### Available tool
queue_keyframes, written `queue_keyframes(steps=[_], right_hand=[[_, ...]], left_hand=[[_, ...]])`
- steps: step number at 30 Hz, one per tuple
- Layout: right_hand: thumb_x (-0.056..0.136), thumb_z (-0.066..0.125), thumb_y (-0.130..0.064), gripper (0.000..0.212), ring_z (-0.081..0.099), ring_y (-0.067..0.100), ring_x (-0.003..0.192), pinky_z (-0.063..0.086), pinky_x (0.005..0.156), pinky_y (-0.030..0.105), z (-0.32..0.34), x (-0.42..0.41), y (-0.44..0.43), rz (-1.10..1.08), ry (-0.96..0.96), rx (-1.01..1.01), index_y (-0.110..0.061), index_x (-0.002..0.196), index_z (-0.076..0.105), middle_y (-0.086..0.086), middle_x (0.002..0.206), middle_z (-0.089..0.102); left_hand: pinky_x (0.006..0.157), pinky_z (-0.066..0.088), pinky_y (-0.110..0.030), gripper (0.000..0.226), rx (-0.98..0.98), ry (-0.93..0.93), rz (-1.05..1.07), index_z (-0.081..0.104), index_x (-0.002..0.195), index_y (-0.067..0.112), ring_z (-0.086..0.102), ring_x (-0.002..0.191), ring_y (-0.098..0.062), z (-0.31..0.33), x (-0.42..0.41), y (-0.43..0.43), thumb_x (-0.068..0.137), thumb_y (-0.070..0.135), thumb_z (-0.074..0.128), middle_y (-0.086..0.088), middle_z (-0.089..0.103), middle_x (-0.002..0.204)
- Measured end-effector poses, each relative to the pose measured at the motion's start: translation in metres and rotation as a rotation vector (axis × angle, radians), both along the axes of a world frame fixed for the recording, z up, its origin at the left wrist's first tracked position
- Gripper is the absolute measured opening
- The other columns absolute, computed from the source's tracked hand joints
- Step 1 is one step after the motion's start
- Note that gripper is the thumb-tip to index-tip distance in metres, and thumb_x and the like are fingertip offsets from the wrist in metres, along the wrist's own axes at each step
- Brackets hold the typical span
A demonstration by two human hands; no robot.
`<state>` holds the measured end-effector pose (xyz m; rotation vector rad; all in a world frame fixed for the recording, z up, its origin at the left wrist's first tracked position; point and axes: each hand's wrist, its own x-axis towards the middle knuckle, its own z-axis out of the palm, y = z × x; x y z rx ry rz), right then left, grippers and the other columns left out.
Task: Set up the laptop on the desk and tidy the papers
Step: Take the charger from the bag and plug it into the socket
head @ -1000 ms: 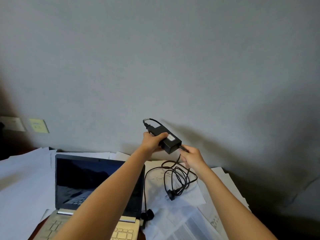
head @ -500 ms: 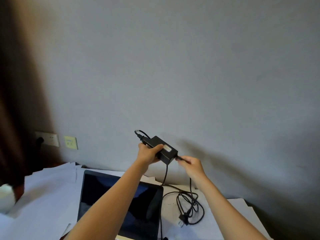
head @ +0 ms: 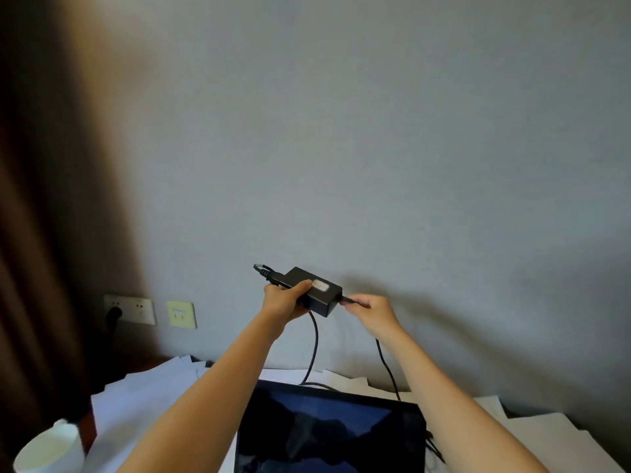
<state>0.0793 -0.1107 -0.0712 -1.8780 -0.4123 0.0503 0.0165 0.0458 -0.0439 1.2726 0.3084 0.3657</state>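
Observation:
A black power adapter brick (head: 316, 290) with a pale label is held up in front of the grey wall. My left hand (head: 285, 298) is closed around its left end. My right hand (head: 372, 310) pinches the black cable plug at the brick's right end. Two black cables (head: 314, 346) hang from the brick down behind the open laptop (head: 327, 428), whose dark screen stands at the bottom centre. White papers (head: 143, 394) lie spread on the desk to the left of and behind the laptop; its keyboard is out of view.
A wall socket plate (head: 131, 308) with a black plug in it and a yellowish plate (head: 181, 314) sit low on the wall at left. A brown curtain (head: 37, 233) hangs at far left. A white cup (head: 51, 448) stands at the bottom left corner. More papers (head: 553, 438) lie at right.
The view has swung up and to the left, so the curtain, sockets and cup now show. Both hands have lifted the adapter higher; the cables hang straighter and the coiled part is out of view.

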Motion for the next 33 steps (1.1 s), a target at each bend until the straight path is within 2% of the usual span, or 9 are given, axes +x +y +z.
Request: queue_keyframes(steps=[5, 7, 9, 13, 15, 17, 20, 27, 33], right_hand=[[0.088, 0.063, -0.017, 0.014, 0.054, 0.006, 0.077, 0.037, 0.064, 0.016, 0.002, -0.005, 0.042, 0.013, -0.03, -0.048, -0.014, 0.097, 0.072, -0.005, 0.081, 0.063], [0.089, 0.061, -0.022, 0.01, 0.043, 0.004, 0.06, 0.031, 0.055, 0.018, -0.002, -0.006, 0.047, 0.014, -0.064, -0.194, -0.02, 0.082, 0.068, -0.006, 0.067, 0.053], [0.091, 0.057, -0.025, 0.025, 0.038, 0.009, 0.056, 0.029, 0.054, 0.024, -0.011, -0.006, 0.05, 0.011, -0.096, -0.388, -0.02, 0.067, 0.06, -0.003, 0.061, 0.047], [0.092, 0.046, -0.022, 0.025, 0.053, 0.022, 0.077, 0.035, 0.062, 0.025, -0.033, -0.001, 0.049, -0.014, -0.097, -0.757, -0.006, 0.095, 0.066, 0.008, 0.087, 0.061], [0.093, 0.042, -0.015, 0.022, 0.051, 0.023, 0.066, 0.036, 0.054, 0.024, -0.046, 0.003, 0.047, 0.038, -0.016, -0.845, -0.005, 0.092, 0.062, 0.011, 0.082, 0.056], [0.092, 0.039, -0.009, 0.021, 0.047, 0.018, 0.053, 0.038, 0.051, 0.023, -0.058, 0.007, 0.047, 0.097, 0.088, -0.83, -0.007, 0.086, 0.059, 0.007, 0.071, 0.052], [0.091, 0.04, -0.004, 0.033, 0.045, 0.009, 0.055, 0.04, 0.057, 0.021, -0.066, 0.01, 0.049, 0.19, 0.114, -0.762, -0.02, 0.065, 0.052, -0.002, 0.066, 0.049], [0.092, 0.042, 0.001, 0.025, 0.047, 0.013, 0.054, 0.041, 0.052, 0.018, -0.063, 0.022, 0.061, 0.28, 0.138, -0.462, -0.01, 0.079, 0.06, 0.003, 0.066, 0.052], [0.087, 0.034, 0.009, 0.036, 0.051, 0.01, 0.057, 0.047, 0.059, 0.018, -0.086, 0.023, 0.089, 0.439, 0.184, -0.791, -0.01, 0.086, 0.065, 0.004, 0.074, 0.056]], left_hand=[[0.068, 0.057, -0.034, 0.028, 0.013, 0.023, 0.009, 0.052, 0.114, -0.003, 0.063, 0.09, -0.028, 0.0, -0.004, 0.046, 0.088, 0.003, 0.062, -0.017, 0.062, 0.108], [0.061, 0.057, -0.031, 0.04, 0.047, 0.03, 0.041, 0.046, 0.119, -0.004, 0.065, 0.089, -0.027, -0.003, -0.002, 0.059, 0.085, 0.004, 0.065, -0.016, 0.063, 0.112], [0.053, 0.057, -0.027, 0.05, 0.088, 0.027, 0.072, 0.04, 0.124, -0.003, 0.066, 0.087, -0.026, -0.006, 0.0, 0.069, 0.083, 0.005, 0.068, -0.017, 0.061, 0.115], [0.069, 0.054, -0.032, 0.043, 0.135, 0.023, 0.133, 0.033, 0.114, 0.01, 0.06, 0.094, -0.027, -0.011, -0.001, 0.078, 0.085, 0.005, 0.065, -0.005, 0.054, 0.1], [0.075, 0.051, -0.034, 0.043, 0.158, 0.008, 0.167, 0.032, 0.113, 0.013, 0.058, 0.095, -0.026, -0.013, -0.002, 0.083, 0.086, 0.004, 0.065, -0.002, 0.052, 0.096], [0.077, 0.051, -0.034, 0.044, 0.185, 0.006, 0.198, 0.033, 0.113, 0.014, 0.058, 0.095, -0.026, -0.014, -0.003, 0.09, 0.085, 0.004, 0.065, -0.005, 0.053, 0.1], [0.077, 0.051, -0.034, 0.045, 0.215, 0.018, 0.236, 0.033, 0.116, 0.012, 0.057, 0.096, -0.026, -0.014, -0.008, 0.099, 0.085, 0.004, 0.065, -0.008, 0.051, 0.105], [0.07, 0.052, -0.037, 0.039, -0.006, 0.042, 0.408, 0.039, 0.111, 0.007, 0.06, 0.092, -0.029, -0.025, -0.021, 0.117, 0.084, 0.003, 0.067, -0.015, 0.058, 0.109], [0.075, 0.051, -0.041, 0.043, 0.033, 0.2, 0.43, 0.036, 0.114, 0.006, 0.057, 0.094, -0.031, -0.055, -0.031, 0.138, 0.084, 0.0, 0.065, -0.018, 0.053, 0.118]])
